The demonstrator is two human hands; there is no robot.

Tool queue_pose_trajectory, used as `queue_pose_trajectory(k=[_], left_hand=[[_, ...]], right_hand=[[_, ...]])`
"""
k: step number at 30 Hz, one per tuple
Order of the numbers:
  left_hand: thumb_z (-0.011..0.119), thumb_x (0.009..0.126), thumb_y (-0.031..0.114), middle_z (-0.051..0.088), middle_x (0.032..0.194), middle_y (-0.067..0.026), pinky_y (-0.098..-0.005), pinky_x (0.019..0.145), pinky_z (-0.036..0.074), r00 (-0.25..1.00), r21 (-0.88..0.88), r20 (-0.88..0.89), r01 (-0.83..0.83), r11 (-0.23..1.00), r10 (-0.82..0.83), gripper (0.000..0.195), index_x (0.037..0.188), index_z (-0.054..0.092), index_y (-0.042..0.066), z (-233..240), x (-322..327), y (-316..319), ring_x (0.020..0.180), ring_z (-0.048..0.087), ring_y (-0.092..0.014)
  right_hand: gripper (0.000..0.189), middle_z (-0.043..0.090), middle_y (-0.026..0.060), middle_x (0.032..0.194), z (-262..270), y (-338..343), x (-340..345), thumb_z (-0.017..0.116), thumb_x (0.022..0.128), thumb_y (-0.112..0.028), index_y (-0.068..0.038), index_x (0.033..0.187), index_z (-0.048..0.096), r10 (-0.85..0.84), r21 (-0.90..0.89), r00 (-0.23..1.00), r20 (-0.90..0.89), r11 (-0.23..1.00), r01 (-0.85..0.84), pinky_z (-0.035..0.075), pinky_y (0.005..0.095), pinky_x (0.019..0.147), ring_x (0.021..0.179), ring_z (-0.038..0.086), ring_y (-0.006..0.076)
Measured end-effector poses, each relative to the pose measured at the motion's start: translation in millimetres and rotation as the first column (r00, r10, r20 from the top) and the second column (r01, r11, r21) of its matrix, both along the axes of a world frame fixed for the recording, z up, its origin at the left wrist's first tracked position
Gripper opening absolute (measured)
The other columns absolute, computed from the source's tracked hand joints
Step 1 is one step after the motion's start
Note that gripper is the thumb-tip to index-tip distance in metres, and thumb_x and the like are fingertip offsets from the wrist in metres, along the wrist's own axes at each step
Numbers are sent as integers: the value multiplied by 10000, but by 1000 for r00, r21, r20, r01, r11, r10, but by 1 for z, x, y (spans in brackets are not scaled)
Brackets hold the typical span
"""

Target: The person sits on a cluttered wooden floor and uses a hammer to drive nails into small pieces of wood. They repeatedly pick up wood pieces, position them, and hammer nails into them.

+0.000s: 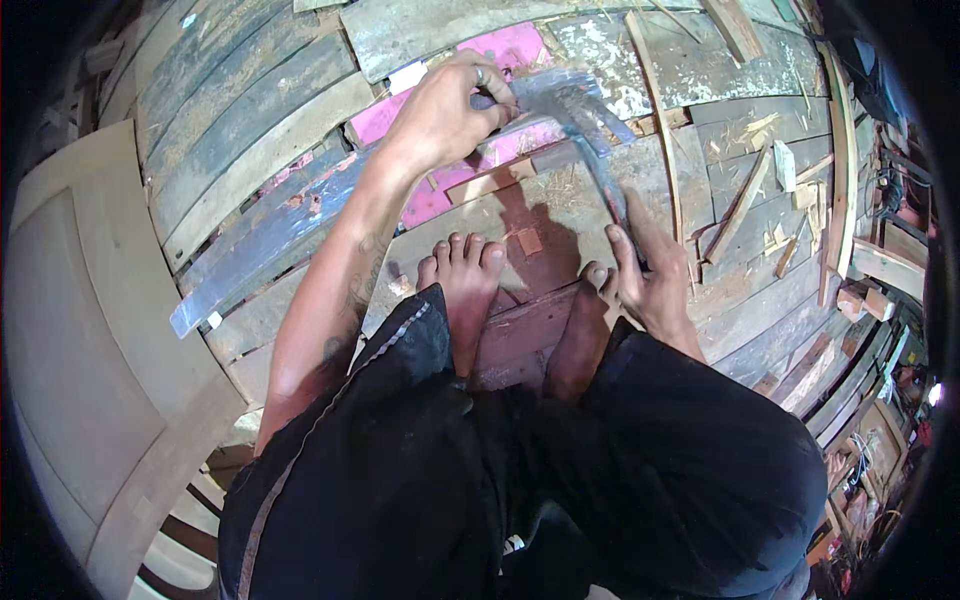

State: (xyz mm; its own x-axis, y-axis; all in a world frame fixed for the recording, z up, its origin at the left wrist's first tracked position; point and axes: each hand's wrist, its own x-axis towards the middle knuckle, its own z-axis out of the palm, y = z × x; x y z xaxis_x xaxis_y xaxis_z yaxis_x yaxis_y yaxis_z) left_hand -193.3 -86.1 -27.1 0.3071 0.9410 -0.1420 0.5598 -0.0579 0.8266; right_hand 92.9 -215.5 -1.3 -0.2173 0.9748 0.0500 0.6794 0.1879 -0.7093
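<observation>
My right hand (656, 274) grips the handle of a claw hammer (589, 124), whose metal head lies over a long weathered blue-grey plank (277, 225). Just left of the hammer head, my left hand (450, 112) is at the plank, thumb and forefinger drawn together; whether something small is between them cannot be told. The plank runs slantwise across pink-painted boards (514, 45). A short wood strip (491, 182) lies below it, and a small wood piece (530, 241) lies on the boards by my bare feet.
A panelled wooden door or similar panel (90, 285) is at the left. Thin battens (660, 112), offcuts (739, 202) and splinters are scattered at the right. Beyond them are wood blocks (862, 300) and stacked timber (817, 367). My feet and knees are close below my hands.
</observation>
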Motion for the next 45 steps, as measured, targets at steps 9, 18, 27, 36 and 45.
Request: queue_pose_trajectory(k=[9,18,27,36,45], left_hand=[[786,887,122,692,1277,-133,-392,1064,505,999,-68,-12,-45,997,45,133,951,764,8,3,1,1,1184,684,-288],[783,873,183,726,1178,-150,-404,1040,522,1000,253,0,24,967,-25,189,958,759,15,-13,-4,-2,1123,707,-328],[769,819,120,730,1208,-144,-403,1049,521,1000,202,20,0,979,-4,145,924,753,21,-13,-5,-5,1142,706,-321],[773,825,102,723,1213,-154,-409,1048,515,1000,233,-9,-4,973,6,152,942,742,10,-13,-2,-8,1148,695,-338],[777,830,93,717,1227,-166,-431,1029,529,998,219,37,35,975,-45,160,962,748,9,-14,-5,-8,1137,698,-348]], right_hand=[[503,743,252,996,-4,-1,3,709,989,-56,-6,1479,608,-23,-26,999,28,999,23,578,389,724,818,757,319],[516,742,232,929,-7,-6,3,702,973,-39,29,1475,603,-18,-28,1000,1,999,18,558,378,676,747,728,295],[515,744,243,951,-3,-1,0,728,975,-62,-18,1476,621,-17,10,999,-36,1000,18,569,382,698,754,734,306],[516,747,266,984,-1,-1,-2,726,974,-58,-31,1479,621,32,-49,999,22,998,-31,576,401,717,786,754,356],[477,752,228,968,12,2,0,708,995,-71,21,1456,628,9,31,1000,-25,999,-8,569,364,712,769,737,287]])
